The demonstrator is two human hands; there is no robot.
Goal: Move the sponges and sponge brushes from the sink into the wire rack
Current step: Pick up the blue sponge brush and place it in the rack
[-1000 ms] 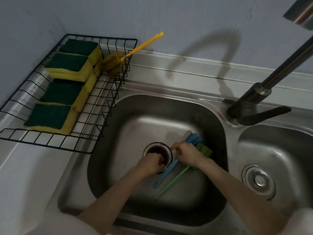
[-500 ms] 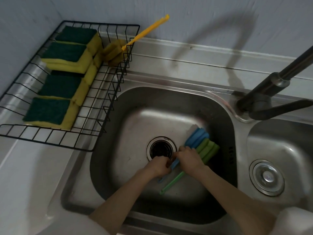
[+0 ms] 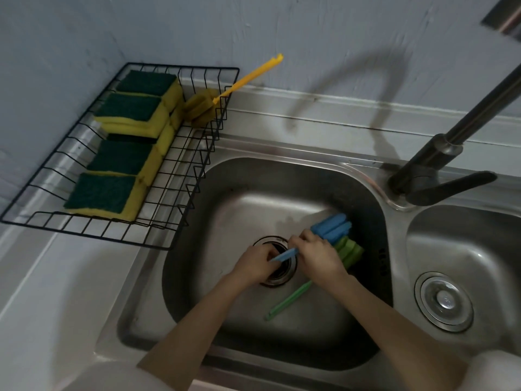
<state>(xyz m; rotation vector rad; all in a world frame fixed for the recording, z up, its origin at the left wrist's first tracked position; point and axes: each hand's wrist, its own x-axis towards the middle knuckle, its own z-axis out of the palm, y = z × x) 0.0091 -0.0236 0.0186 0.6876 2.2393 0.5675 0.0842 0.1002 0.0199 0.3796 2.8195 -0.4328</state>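
Note:
Both my hands are down in the left sink basin (image 3: 225,306) over the drain. A blue sponge brush (image 3: 332,227) is raised off the bottom: my right hand (image 3: 318,255) grips its handle near the head, and my left hand (image 3: 253,263) closes on the handle's lower end. A green sponge brush (image 3: 290,300) lies on the basin floor under my right wrist, its head beside the blue one. The black wire rack (image 3: 180,193) at the left holds several yellow-green sponges (image 3: 104,196) and a yellow sponge brush (image 3: 203,105) leaning over its far corner.
A dark tap (image 3: 439,170) stands on the ledge between the basins, its spout reaching out of frame at the upper right. The right basin (image 3: 479,249) has a metal drain plug (image 3: 444,300). A pale counter (image 3: 42,306) runs in front of the rack.
The blue brush has been lifted off the basin floor and swung more level. My left hand has closed on its handle end. The green brush has stayed where it lay.

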